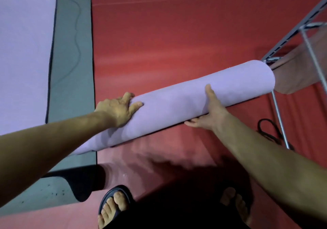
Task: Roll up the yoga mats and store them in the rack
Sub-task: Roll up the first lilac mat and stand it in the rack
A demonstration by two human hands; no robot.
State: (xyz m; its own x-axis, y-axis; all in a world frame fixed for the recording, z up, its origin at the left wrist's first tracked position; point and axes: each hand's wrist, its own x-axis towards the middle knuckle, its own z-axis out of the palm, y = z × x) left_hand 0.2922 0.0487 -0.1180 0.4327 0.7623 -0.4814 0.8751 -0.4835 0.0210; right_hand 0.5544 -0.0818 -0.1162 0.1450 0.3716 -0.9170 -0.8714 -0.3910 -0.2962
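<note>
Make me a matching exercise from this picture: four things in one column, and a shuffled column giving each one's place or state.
Things:
1. rolled lilac mat
2. flat lilac mat
3. metal rack
4. black cord

Places or states:
A. stands at the right edge
B. spread out on the grey mat at the left
C. held up in both hands
D. lies on the red floor by the rack's leg

Pairs: 1-C, 2-B, 3-A, 4-D
</note>
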